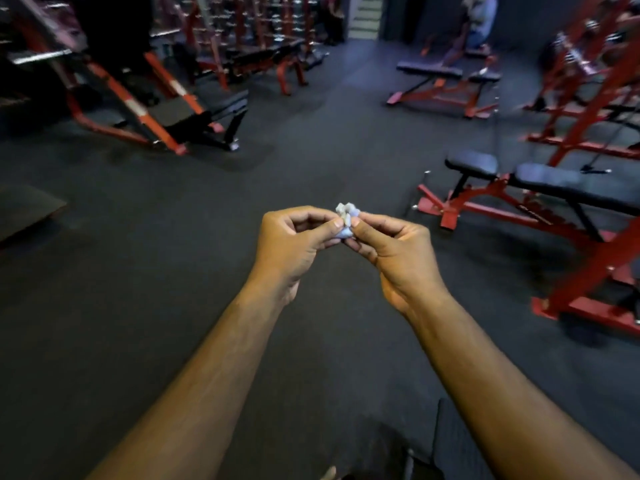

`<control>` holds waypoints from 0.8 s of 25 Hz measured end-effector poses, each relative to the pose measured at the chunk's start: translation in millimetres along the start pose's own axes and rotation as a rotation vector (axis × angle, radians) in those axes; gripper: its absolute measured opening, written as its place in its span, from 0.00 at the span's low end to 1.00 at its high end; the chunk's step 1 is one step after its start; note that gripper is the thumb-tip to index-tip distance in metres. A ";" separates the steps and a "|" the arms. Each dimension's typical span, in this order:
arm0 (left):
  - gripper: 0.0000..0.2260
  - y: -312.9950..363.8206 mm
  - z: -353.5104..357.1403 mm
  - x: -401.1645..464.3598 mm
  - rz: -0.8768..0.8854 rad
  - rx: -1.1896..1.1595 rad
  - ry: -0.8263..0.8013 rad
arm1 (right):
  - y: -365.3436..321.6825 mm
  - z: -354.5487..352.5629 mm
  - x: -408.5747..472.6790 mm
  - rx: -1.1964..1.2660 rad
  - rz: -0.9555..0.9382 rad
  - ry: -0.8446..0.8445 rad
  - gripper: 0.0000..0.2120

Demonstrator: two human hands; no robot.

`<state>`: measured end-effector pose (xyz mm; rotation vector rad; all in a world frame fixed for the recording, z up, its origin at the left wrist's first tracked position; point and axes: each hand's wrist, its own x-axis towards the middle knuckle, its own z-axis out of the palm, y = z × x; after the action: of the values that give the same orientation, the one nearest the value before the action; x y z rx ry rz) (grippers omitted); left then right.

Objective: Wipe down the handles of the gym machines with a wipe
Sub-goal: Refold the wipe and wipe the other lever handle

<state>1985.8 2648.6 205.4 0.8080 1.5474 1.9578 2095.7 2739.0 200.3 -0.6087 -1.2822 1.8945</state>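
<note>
Both hands met in mid-air over the dark floor (173, 271), pinching one small crumpled wipe (347, 220) between them. The left hand (294, 242) held it with thumb and curled fingertips from one side; the right hand (398, 251) gripped it the same way from the other, thumbs nearly touching. The wipe was a tight, bunched wad, whitish at its ruffled top and pale blue lower down, most of it hidden behind the fingers. It touched no machine.

Nothing stood between the hands and the equipment, which lay well apart from them. Toward the right edge of the floor stood a red-framed bench (554, 188) with black pads, beside tall red uprights (595, 237). Farther back on the right was another flat bench (440, 81) on a red base. At the far left stood an angled red-and-orange machine (149, 109) with a black seat, and behind it blurred red racks (242, 36). A seated person (479, 22) showed at the far right, too blurred to make out further.
</note>
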 end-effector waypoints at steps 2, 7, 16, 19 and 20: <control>0.01 -14.8 33.3 66.3 -0.024 -0.028 -0.096 | -11.5 -23.4 57.6 -0.032 -0.033 0.075 0.09; 0.02 -55.6 157.2 199.3 -0.108 -0.102 -0.360 | -48.6 -117.8 168.6 -0.090 -0.136 0.359 0.10; 0.03 -118.0 422.3 389.3 -0.190 -0.146 -0.962 | -121.3 -298.8 325.3 -0.063 -0.402 0.917 0.08; 0.01 -131.2 518.1 407.3 -0.235 -0.144 -1.222 | -148.1 -360.1 337.4 -0.039 -0.463 1.139 0.10; 0.01 -135.7 547.1 403.1 -0.242 -0.145 -1.286 | -155.8 -378.6 333.3 -0.029 -0.485 1.197 0.10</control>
<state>2106.2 3330.8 222.6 1.3321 0.6439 0.9157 2222.2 3251.4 207.5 -1.0839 -0.5557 0.8029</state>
